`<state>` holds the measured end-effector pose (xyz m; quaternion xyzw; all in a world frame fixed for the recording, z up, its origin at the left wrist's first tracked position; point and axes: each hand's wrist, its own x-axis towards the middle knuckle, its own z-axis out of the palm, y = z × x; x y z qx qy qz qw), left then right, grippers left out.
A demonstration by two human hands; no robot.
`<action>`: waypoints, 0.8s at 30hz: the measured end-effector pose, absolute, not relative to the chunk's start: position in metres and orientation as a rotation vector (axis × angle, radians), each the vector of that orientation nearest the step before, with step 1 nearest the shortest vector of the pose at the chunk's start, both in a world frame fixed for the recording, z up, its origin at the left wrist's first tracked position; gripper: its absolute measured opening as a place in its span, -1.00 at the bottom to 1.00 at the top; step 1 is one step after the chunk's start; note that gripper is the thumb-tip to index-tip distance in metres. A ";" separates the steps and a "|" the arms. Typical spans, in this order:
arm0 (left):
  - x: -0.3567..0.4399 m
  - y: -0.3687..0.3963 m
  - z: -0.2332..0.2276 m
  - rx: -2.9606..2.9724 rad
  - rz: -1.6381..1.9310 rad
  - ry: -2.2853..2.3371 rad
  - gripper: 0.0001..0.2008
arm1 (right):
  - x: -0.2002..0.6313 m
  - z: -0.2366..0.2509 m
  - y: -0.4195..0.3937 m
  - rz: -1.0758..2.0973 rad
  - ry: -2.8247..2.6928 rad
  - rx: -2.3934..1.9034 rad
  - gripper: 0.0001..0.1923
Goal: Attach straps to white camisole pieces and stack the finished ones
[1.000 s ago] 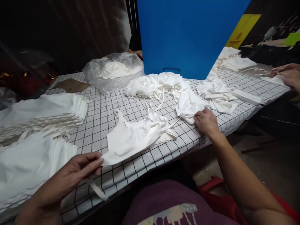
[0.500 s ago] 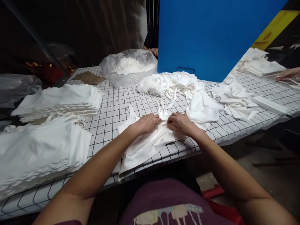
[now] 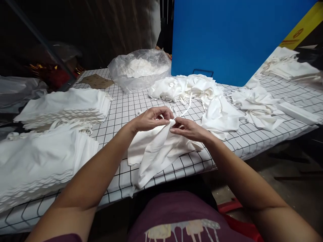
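A white cloth garment (image 3: 161, 148) with thin straps lies partly on the checked table, its upper edge lifted between my two hands. My left hand (image 3: 155, 118) pinches that raised edge from the left, thumb pointing right. From the right, my right hand (image 3: 188, 129) pinches the same edge, fingertips close to the left ones. The garment's lower part hangs in folds toward the table's front edge. Just beyond my right hand lies another crumpled white garment (image 3: 220, 116), and past it a heap of white garments (image 3: 186, 86) with loose straps.
Stacked white garments (image 3: 45, 158) and a second stack (image 3: 65, 104) fill the table's left side. A clear plastic bag (image 3: 138, 72) of white pieces stands behind, beside a large blue panel (image 3: 222, 40). More white cloth (image 3: 257, 106) and a white bar (image 3: 299, 112) lie right.
Both hands have lifted the garment's edge off the table and turned it up into a fold. The co-worker's hand at the far right is gone from view.
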<state>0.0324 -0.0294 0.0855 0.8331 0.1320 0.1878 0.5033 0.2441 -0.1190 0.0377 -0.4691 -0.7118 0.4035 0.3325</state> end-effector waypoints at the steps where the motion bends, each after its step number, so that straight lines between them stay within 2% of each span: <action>1: 0.029 -0.029 0.085 1.971 0.474 0.332 -0.80 | 0.244 0.038 -0.116 1.071 -1.842 -1.214 -0.66; 9: 0.014 -0.027 0.073 1.802 0.480 0.344 -0.75 | 0.232 0.040 -0.103 1.035 -1.885 -1.169 -0.69; 18: 0.015 -0.022 0.077 1.671 0.590 0.353 -0.77 | 0.231 0.064 -0.104 1.215 -1.662 -0.969 -0.59; 24: 0.045 -0.028 0.092 1.724 0.513 0.331 -0.60 | 0.223 0.085 -0.099 1.021 -1.621 -1.058 -0.52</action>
